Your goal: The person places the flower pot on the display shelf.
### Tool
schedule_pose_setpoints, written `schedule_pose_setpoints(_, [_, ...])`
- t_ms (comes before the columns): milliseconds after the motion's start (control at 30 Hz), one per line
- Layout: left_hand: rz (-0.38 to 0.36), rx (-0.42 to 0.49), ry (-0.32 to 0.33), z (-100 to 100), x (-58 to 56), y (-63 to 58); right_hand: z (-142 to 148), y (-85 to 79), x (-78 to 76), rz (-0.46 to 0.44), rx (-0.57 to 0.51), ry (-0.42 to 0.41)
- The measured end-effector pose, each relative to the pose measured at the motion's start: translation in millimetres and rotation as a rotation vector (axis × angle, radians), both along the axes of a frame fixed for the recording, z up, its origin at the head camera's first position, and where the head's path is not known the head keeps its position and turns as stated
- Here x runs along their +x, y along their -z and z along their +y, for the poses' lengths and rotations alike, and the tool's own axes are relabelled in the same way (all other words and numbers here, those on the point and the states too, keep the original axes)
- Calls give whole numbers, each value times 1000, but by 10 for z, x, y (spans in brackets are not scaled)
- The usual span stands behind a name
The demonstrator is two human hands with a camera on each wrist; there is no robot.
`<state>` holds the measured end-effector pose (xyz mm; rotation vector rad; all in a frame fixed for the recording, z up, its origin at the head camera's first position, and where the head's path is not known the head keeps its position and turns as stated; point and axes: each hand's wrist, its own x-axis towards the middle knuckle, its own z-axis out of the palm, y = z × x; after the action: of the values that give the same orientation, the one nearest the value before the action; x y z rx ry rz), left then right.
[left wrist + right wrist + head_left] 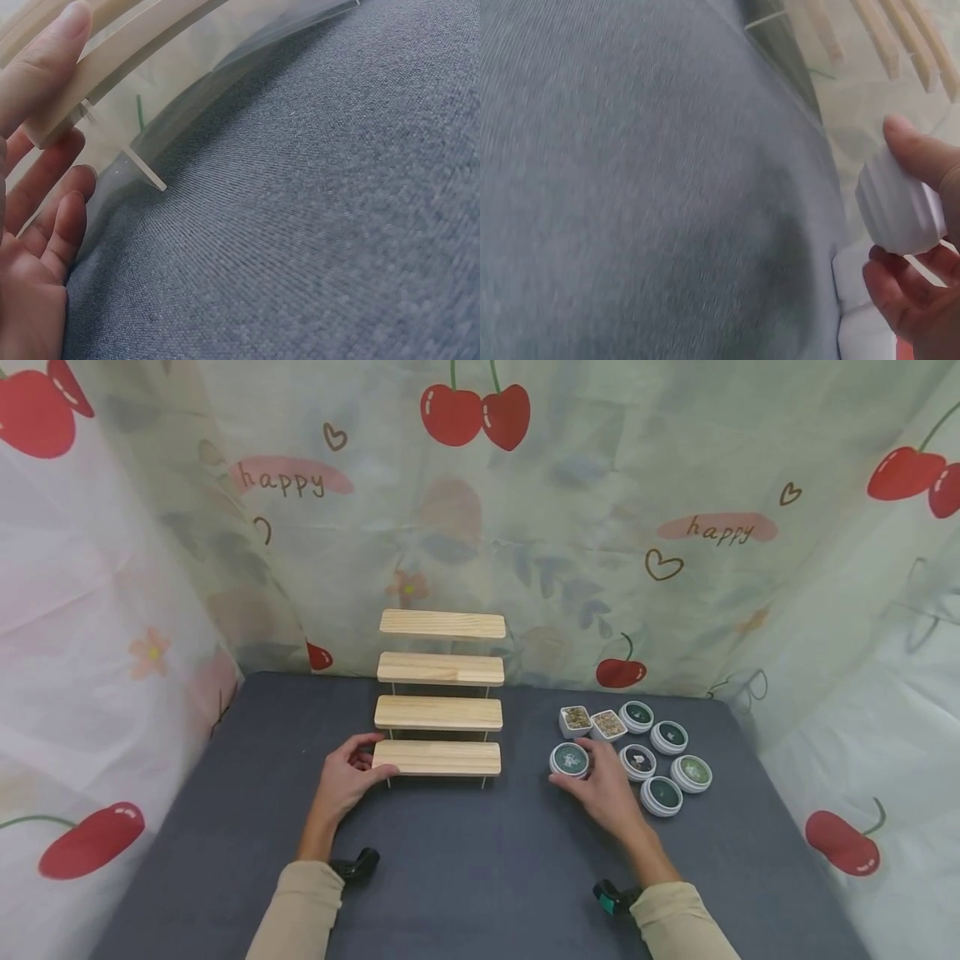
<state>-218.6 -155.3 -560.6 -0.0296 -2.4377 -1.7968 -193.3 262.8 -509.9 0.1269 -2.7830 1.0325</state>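
A tiered wooden display stand (438,713) with several pale shelf boards on thin legs stands left of centre on the dark cloth. My left hand (351,777) grips the left end of its lowest board (437,758); in the left wrist view the thumb (56,45) lies on top and fingertips (67,146) come up underneath. My right hand (600,781) holds a small round white pot (570,760) with a green top between thumb and fingers. The right wrist view shows this pot's ribbed white side (900,202), with the thumb on one side and fingers on the other.
More round white pots with green or dark tops, such as one (692,773) at the right, cluster beside my right hand. Two small square white pots (576,720) with grainy tops stand behind it. A printed curtain (480,535) closes off the table's (465,877) back and sides.
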Motion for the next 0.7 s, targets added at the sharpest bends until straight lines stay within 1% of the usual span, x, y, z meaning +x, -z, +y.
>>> schedule_pose_setpoints(33, [8,-4,0,-8,-21,45,-18,-12,-3,-1,-21,0])
schedule_pose_setpoints(133, [16,-15,5,-3,-24,44,-91,-60,-3,-3,-71,-1])
schedule_pose_setpoints(300, [22,-25,4,6,-23,42,-261,-184,4,-21,-163,-19])
schedule_pose_setpoints(533, [14,-7,14,7,-5,45,-545,-298,1,-32,-273,-52])
schedule_pose_setpoints(600, [14,-6,18,10,-3,42,-635,-325,2,-22,-293,-68])
schedule_pose_setpoints(700, [15,-18,19,14,-10,48,-768,-347,-8,22,-307,-106])
